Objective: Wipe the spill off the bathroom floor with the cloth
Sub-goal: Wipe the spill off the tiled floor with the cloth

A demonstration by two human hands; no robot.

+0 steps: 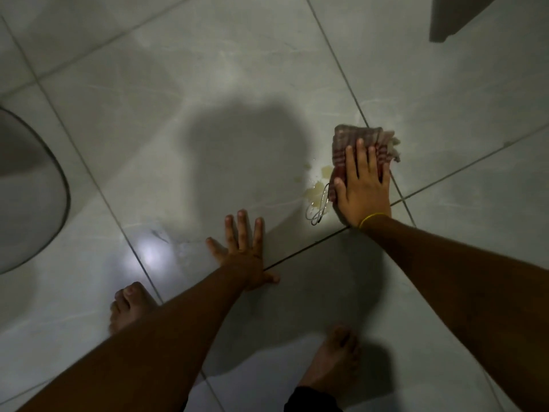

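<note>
A red-and-white striped cloth [350, 138] lies on the pale floor tiles at the right. My right hand [364, 185] presses flat on top of it, fingers spread, a yellow band on the wrist. A yellowish spill [316, 193] sits in small puddles just left of the cloth, with a thin loop of cord [320, 208] trailing from the cloth across it. My left hand [242, 251] rests flat on the bare tile lower and to the left, fingers apart, holding nothing.
A rounded white fixture [32, 197] juts in from the left edge. A grey panel corner [451, 16] hangs at the top right. My two bare feet [130, 304] [335, 358] stand on the tiles near the bottom. Dark grout lines cross the floor.
</note>
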